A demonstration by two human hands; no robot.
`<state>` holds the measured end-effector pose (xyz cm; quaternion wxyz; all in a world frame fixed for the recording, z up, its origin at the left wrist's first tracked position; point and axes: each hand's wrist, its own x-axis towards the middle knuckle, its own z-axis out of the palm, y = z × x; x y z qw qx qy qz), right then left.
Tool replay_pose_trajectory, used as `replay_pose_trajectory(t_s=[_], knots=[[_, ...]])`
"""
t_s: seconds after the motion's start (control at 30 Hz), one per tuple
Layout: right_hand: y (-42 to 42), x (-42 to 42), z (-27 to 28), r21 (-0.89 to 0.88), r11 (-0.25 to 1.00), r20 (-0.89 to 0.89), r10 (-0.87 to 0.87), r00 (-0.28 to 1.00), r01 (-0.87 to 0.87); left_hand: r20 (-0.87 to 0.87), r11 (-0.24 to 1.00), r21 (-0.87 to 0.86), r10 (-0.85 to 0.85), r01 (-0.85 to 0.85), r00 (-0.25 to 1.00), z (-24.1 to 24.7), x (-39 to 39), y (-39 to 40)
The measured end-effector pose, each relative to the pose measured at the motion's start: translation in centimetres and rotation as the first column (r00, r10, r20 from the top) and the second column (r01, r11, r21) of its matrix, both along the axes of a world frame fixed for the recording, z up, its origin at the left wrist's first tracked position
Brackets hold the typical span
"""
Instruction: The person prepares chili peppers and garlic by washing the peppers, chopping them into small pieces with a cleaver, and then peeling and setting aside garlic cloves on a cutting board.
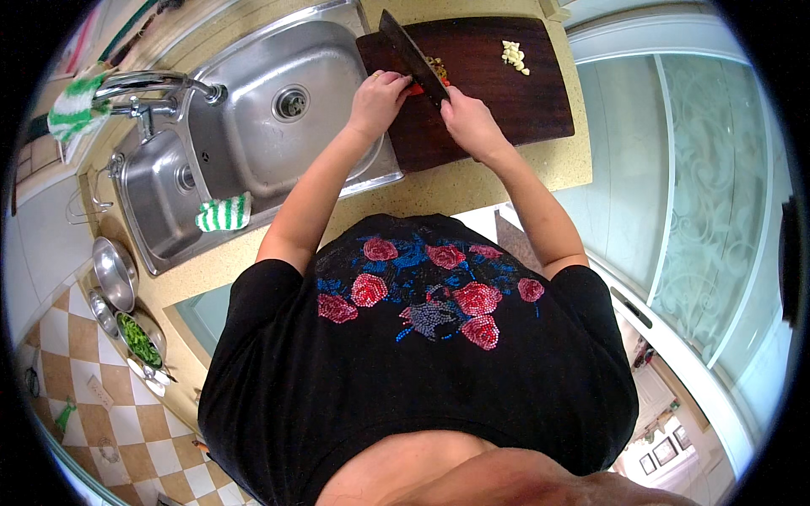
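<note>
A dark wooden cutting board [506, 104] lies on the counter to the right of the sink. My right hand [471, 123] grips the handle of a broad kitchen knife [414, 57], whose dark blade points away and to the left across the board. Just left of the blade, the fingertips of my left hand [380, 101] press a red pepper piece [416, 90] to the board. Partly hidden behind the blade are chopped red and brownish bits [436, 64]. Peeled garlic cloves [515, 57] lie in a small group near the board's far right corner.
On the left is a steel double sink [247, 145] with a faucet [149, 85]. A green-and-white striped cloth [224, 212] hangs over its front edge. Farther left stand a metal bowl [116, 272] and a bowl of chopped greens [139, 338]. A frosted glass door [715, 190] borders the right.
</note>
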<state>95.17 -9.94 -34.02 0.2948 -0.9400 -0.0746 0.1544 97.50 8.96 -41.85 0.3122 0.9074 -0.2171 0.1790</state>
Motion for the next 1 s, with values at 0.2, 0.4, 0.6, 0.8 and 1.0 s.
replay_pose_trajectory(t_s=[0.2,0.4,0.6,0.8,1.0], knots=[[2.0,2.6,-2.8,0.010,1.000,0.103,0.004,0.995,-0.005,-0.001,0.998,0.019,0.056,-0.056,0.998,0.1,-0.5,-0.6],[0.2,2.0,-2.5,0.068,0.998,0.092,-0.016,0.996,0.010,0.000,0.994,-0.066,0.091,-0.090,0.996,0.3,-0.8,-0.5],[-0.3,0.9,-0.2,0.070,0.997,0.056,0.025,0.998,-0.029,-0.014,0.993,-0.052,0.108,-0.109,0.994,-0.2,-0.4,-0.5],[-0.1,0.8,-0.9,0.088,0.995,0.014,0.042,0.999,-0.043,0.001,0.993,-0.070,0.095,-0.094,0.996,-0.4,-0.4,-0.5],[2.6,3.8,-3.6,0.132,0.991,0.098,-0.026,0.995,0.013,-0.010,0.993,-0.051,0.108,-0.108,0.994,0.1,-0.6,-0.5]])
